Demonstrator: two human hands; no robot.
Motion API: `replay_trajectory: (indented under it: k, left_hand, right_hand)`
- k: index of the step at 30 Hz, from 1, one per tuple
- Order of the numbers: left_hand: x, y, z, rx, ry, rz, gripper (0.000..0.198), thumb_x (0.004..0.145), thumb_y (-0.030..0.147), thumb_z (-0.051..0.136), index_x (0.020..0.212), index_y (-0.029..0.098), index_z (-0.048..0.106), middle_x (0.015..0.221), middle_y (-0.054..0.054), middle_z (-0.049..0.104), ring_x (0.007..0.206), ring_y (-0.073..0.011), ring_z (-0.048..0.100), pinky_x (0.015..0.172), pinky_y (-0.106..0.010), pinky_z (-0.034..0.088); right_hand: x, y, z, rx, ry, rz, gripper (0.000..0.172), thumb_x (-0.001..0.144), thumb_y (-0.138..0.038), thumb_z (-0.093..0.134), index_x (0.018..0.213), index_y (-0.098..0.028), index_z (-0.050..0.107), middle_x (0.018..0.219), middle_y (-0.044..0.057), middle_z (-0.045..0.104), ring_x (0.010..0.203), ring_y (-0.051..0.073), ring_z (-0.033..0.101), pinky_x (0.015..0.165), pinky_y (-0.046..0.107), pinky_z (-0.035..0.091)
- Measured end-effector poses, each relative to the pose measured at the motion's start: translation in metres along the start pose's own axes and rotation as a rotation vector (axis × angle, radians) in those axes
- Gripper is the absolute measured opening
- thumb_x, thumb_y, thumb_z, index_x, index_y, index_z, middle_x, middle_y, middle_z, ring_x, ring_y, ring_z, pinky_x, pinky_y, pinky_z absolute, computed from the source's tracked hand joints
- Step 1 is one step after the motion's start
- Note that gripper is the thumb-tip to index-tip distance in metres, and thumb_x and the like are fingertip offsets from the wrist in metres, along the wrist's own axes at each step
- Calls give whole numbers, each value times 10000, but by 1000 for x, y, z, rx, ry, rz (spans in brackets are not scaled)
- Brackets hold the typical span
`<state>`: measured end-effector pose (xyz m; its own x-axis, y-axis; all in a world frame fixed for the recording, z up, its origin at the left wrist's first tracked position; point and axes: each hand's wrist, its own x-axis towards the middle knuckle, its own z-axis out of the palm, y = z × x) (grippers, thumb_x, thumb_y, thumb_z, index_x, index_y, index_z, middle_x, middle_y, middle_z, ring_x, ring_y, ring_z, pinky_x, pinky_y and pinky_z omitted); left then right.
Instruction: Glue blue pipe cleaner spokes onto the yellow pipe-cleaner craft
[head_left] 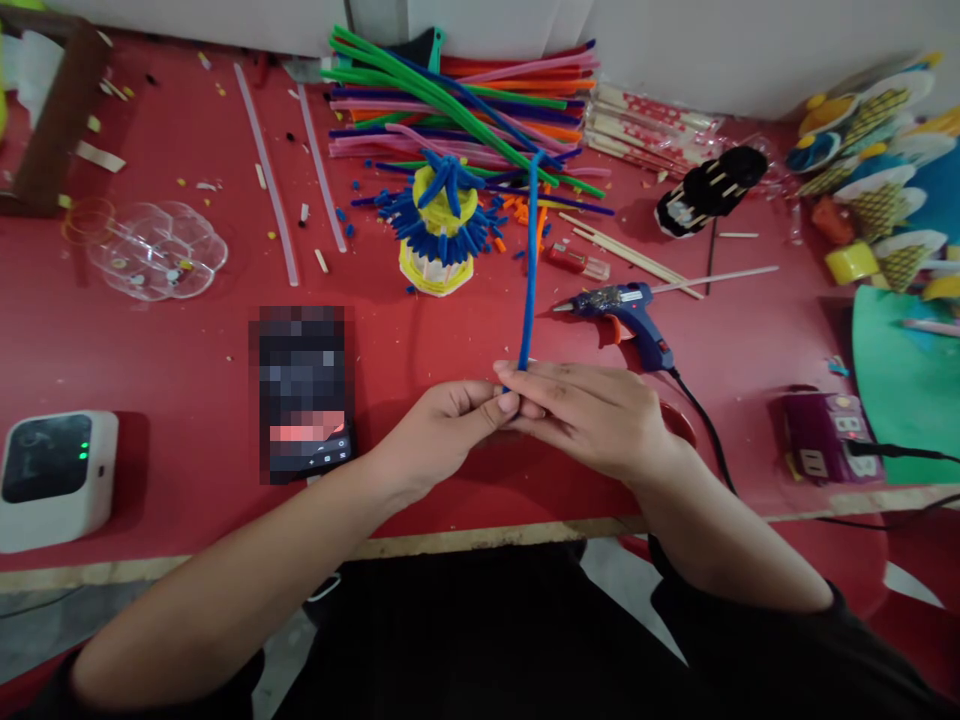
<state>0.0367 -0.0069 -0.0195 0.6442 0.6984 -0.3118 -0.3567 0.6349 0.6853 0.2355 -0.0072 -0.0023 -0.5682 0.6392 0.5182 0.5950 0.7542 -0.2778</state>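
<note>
A blue pipe cleaner (531,270) stands up from between my two hands, its lower end pinched by the fingertips. My left hand (465,425) is closed on that lower end, thumb on top. Right beside it, my right hand (592,405) also pinches the pipe cleaner, and the fingertips of both hands meet. Beyond them stands a small tower of blue and yellow pipe cleaners (439,225) on a pale base. A blue glue gun (634,318) lies to the right, a translucent stick in its back.
Colourful pipe cleaners (465,100) are piled at the back. A phone (304,395) and a white device (60,480) lie left, near a clear tray (169,250). At right are a black figure (709,190) and a purple power socket (829,435) with cables.
</note>
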Motion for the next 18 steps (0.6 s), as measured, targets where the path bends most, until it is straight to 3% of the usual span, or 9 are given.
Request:
replay_trajectory:
  k: [10, 18]
  left_hand:
    - [0, 0, 1, 126, 45, 23, 371, 852, 545, 829, 920, 180, 835, 931, -52, 833, 960, -191, 758, 1055, -377, 537]
    - [1, 2, 1, 17, 40, -5, 387, 772, 559, 897, 842, 184, 833, 923, -44, 824, 987, -199, 744, 1123, -396, 494]
  right_hand:
    - [2, 0, -3, -7, -30, -32, 255, 1025, -161, 637, 1272, -148, 700, 1192, 92, 830, 1072, 181, 808, 988, 277, 660]
    - [0, 1, 0, 24, -41, -23, 383, 994, -134, 663, 1376, -156, 653, 1228, 98, 817, 1089, 194, 800, 983, 304, 670]
